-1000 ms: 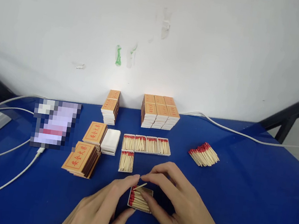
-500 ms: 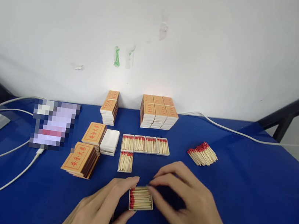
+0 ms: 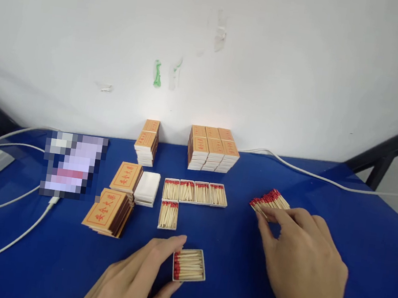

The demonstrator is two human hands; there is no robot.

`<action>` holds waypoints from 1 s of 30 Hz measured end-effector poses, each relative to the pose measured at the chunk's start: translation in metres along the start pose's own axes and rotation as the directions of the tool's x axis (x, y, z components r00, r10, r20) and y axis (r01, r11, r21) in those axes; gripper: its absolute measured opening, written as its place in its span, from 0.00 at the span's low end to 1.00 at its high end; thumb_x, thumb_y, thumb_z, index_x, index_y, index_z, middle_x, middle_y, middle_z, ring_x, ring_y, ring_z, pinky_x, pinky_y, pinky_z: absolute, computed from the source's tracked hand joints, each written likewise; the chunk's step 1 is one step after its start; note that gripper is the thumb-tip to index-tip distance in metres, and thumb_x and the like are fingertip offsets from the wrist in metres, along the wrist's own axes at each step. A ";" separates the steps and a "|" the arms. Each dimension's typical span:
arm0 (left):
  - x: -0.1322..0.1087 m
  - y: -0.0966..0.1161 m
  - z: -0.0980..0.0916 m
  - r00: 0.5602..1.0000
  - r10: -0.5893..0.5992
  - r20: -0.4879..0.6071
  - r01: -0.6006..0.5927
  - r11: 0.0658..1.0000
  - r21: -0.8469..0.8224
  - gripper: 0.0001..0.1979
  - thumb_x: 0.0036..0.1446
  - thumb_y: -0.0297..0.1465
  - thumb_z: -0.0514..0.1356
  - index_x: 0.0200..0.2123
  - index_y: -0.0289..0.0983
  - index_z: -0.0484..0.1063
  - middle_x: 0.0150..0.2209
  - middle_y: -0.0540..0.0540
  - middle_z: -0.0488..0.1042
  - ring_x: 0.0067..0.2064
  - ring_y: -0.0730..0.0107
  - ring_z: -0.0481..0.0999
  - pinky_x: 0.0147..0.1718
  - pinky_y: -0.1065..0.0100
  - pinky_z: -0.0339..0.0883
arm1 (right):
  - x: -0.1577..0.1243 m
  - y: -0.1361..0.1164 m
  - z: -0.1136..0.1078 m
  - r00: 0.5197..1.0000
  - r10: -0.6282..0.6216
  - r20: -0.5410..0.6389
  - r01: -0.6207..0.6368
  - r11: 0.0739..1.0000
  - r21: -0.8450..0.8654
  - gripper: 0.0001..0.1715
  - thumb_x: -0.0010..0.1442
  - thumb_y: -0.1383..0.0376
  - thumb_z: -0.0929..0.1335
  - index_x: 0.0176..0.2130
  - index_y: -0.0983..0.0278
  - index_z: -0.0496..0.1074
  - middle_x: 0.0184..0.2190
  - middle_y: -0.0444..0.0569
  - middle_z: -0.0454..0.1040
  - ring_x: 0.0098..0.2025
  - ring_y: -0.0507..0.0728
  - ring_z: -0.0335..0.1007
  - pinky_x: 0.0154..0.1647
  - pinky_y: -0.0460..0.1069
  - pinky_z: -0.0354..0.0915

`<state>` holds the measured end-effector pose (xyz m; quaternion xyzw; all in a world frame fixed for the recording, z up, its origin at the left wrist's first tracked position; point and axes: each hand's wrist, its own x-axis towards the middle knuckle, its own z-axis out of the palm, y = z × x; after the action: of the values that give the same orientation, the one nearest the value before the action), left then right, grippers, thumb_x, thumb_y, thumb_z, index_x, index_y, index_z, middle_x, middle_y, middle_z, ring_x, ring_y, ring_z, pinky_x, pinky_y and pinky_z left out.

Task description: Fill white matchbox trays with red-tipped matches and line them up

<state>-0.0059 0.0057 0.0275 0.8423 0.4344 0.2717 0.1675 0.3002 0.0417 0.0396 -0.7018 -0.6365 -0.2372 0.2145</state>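
A white tray of red-tipped matches [image 3: 189,265] lies on the blue table [image 3: 340,223] near its front edge. My left hand [image 3: 139,279] grips the tray's left side between thumb and fingers. My right hand [image 3: 301,262] reaches to the right, fingers spread, with its fingertips at the near edge of a loose pile of matches [image 3: 270,202]. I see nothing held in it.
Several filled match trays [image 3: 195,192] lie in a row, with one more [image 3: 168,214] below. Stacks of orange sleeves [image 3: 111,210] and white trays [image 3: 147,188] stand left. Closed boxes [image 3: 213,148] are stacked by the wall. White cables [image 3: 4,245] cross the left.
My right hand left the match tray and moved right and away to the loose pile. My left hand stayed on the tray, where the matches now lie flat.
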 end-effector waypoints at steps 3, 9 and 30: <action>0.000 -0.001 0.000 1.000 0.005 0.004 -0.005 1.000 0.001 0.21 0.88 0.41 0.54 0.77 0.49 0.61 0.29 0.61 0.60 0.19 0.73 0.69 0.22 0.74 0.75 | 0.000 0.001 0.002 1.000 0.007 0.013 -0.007 1.000 0.006 0.37 0.86 0.51 0.58 0.41 0.64 0.87 0.36 0.56 0.81 0.41 0.66 0.74 0.26 0.53 0.57; 0.000 0.000 -0.002 1.000 0.004 0.025 -0.004 1.000 0.006 0.22 0.87 0.41 0.54 0.77 0.49 0.60 0.30 0.61 0.61 0.20 0.73 0.71 0.22 0.73 0.76 | -0.002 0.003 0.001 0.997 0.030 0.077 -0.034 0.998 0.052 0.32 0.86 0.51 0.59 0.42 0.62 0.84 0.38 0.57 0.82 0.43 0.68 0.73 0.28 0.55 0.58; 0.001 0.001 -0.003 0.999 0.024 0.025 -0.024 1.000 0.014 0.21 0.87 0.39 0.55 0.77 0.48 0.59 0.30 0.61 0.61 0.20 0.73 0.72 0.23 0.73 0.77 | -0.006 0.006 0.001 0.994 -0.028 0.101 0.024 0.999 0.049 0.30 0.87 0.51 0.57 0.43 0.61 0.78 0.38 0.57 0.78 0.40 0.68 0.70 0.27 0.54 0.57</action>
<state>-0.0064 0.0062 0.0309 0.8520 0.4242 0.2598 0.1635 0.3060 0.0372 0.0350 -0.6994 -0.6612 -0.1886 0.1951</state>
